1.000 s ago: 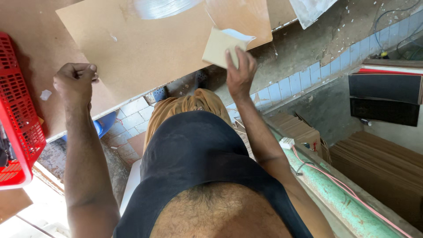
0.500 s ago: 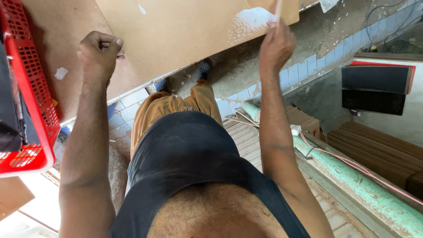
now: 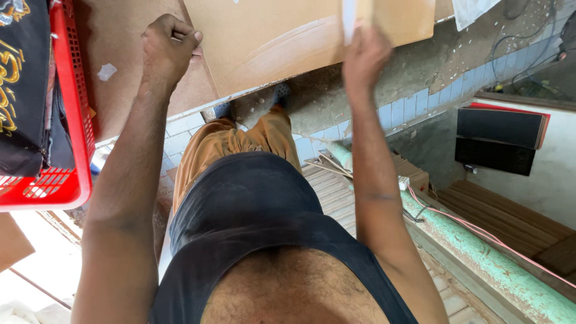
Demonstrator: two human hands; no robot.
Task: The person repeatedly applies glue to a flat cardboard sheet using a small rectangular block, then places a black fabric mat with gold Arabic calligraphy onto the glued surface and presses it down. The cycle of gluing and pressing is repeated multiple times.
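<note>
Cardboard sheet (image 3: 288, 36) lies flat on the brown worktop (image 3: 114, 102), its near edge overhanging. In the head view the left hand (image 3: 170, 45) is curled into a fist at the sheet's left edge; the right hand (image 3: 364, 57) is clamped on a pale thin piece (image 3: 350, 18) standing upright on it. Left of them, a red basket (image 3: 75, 120) holds dark folded cloth (image 3: 24, 90).

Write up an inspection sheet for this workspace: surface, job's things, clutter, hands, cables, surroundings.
Surface: brown board tabletop, a scrap of white tape on it.
Job's things: cardboard sheet lying over the tabletop; pale block.
Clutter: red basket holding dark cloth, at the left edge.
Hands: left hand clenched at the sheet's edge; right hand gripping the pale block.
Cables: pink cable along the green pipe.
Surroundings: pale tiles, stacked dark boards.
</note>
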